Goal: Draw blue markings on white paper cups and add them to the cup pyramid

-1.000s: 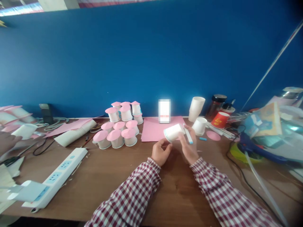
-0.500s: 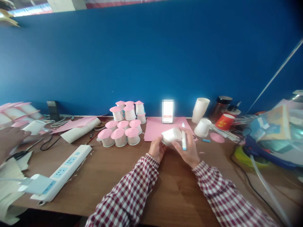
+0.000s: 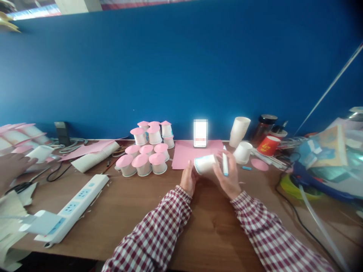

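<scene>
A white paper cup (image 3: pixel 205 164) lies sideways between my hands above the table, with faint blue marks near its rim. My left hand (image 3: pixel 188 180) is closed around the rim end, its thumb pointing up. In my right hand (image 3: pixel 229 176) a white marker with a blue end (image 3: pixel 225 163) is held between the fingers, while fingertips touch the cup's base. A small blue marker cap (image 3: pixel 247 168) rests on the table to the right. Beyond it stand an upturned paper cup (image 3: pixel 243 152) and a leaning stack of paper cups (image 3: pixel 239 131).
Several paper cups with pink cone tops (image 3: pixel 141 162) stand to the left. Pink paper sheets (image 3: pixel 181 155) lie under a phone (image 3: pixel 200 133). A power strip (image 3: pixel 73 207), a red cup (image 3: pixel 269 146) and a transparent bag (image 3: pixel 329 158) flank the workspace. Another person's hand (image 3: pixel 14 166) is at far left.
The cup has turned in my hands, so blue marks now show near its rim. My right hand and the marker have shifted slightly right.
</scene>
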A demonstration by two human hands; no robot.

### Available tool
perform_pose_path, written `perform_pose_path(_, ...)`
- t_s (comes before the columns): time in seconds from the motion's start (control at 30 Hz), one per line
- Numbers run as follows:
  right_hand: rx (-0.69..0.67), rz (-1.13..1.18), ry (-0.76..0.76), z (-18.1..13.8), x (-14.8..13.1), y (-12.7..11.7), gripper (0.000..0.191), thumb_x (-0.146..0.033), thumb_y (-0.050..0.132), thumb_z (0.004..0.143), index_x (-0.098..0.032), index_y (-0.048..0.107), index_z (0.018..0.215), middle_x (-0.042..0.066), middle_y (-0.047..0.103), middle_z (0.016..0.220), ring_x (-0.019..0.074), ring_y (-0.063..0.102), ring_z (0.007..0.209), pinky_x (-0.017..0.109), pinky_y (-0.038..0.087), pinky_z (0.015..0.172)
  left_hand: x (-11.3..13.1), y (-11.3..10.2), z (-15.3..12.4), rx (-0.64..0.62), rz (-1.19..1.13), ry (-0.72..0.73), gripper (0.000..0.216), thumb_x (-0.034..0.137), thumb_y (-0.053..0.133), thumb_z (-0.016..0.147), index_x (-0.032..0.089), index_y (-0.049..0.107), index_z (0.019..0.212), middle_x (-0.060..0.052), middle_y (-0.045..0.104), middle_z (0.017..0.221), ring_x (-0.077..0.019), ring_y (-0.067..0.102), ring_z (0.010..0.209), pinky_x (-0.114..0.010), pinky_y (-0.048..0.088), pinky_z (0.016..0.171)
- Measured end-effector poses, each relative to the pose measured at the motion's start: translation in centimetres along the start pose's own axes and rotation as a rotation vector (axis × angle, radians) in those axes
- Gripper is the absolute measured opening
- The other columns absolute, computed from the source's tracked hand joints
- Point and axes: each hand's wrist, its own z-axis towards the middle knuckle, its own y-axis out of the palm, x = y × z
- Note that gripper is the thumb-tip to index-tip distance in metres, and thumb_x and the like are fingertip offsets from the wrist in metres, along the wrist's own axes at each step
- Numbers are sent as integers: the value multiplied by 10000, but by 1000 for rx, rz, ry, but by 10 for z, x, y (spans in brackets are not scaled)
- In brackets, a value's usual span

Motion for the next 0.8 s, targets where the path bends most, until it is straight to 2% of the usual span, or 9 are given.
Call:
perform_pose_path(0.07, -29, -15, -20, 0, -2, -1, 492, -283, 599, 780, -225, 419, 1235, 99, 501, 1247, 229, 514, 1142, 453, 413, 997, 2, 0, 1, 14, -1, -22, 580, 592, 476, 784, 111, 616, 1076, -131, 659, 1051, -231, 615, 954, -337, 473, 813)
perform_pose_path(0.17, -52, -53, -47, -1, -3, -1, 501, -246, 596, 773, -221, 418, 1240, 95, 511, 1239, 234, 492, 1168, 458, 383, 1023, 1, 0, 3, 12, 19, 57, 531, 557, 518, 778, 102, 633, 1025, -125, 668, 1023, -228, 614, 956, -332, 462, 834)
perform_pose_path(0.27, -56, -65, -51, -1, -2, -1, 513, -228, 590, 770, -221, 408, 1250, 91, 518, 1230, 232, 490, 1170, 457, 380, 1023, -2, -1, 3, 34, 68, 96, 503, 541, 545, 768, 92, 645, 972, -116, 680, 957, -218, 626, 886, -326, 468, 789)
perform_pose_path(0.43, -62, -30, -33, 0, -2, -1, 493, -237, 573, 784, -225, 412, 1249, 92, 516, 1232, 231, 501, 1154, 466, 391, 1009, -3, -1, 2, -16, 71, -57, 568, 595, 493, 776, 93, 633, 999, -123, 675, 947, -212, 628, 825, -298, 469, 677)
perform_pose_path(0.67, 12, 0, 12, 1, 2, -1, 472, -276, 537, 827, -232, 388, 1272, 94, 508, 1234, 219, 505, 1142, 463, 389, 1007, -6, 0, -3, -174, -16, -155, 556, 576, 512, 775, 96, 624, 1034, -144, 662, 1001, -223, 618, 875, -317, 467, 742)
perform_pose_path(0.8, 63, -21, 40, 2, 6, -2, 453, -308, 533, 834, -232, 408, 1263, 89, 513, 1224, 221, 506, 1137, 465, 381, 1014, -9, 0, -5, -192, -83, -202, 436, 453, 583, 777, 116, 617, 1051, -130, 655, 1041, -222, 610, 927, -333, 459, 824)
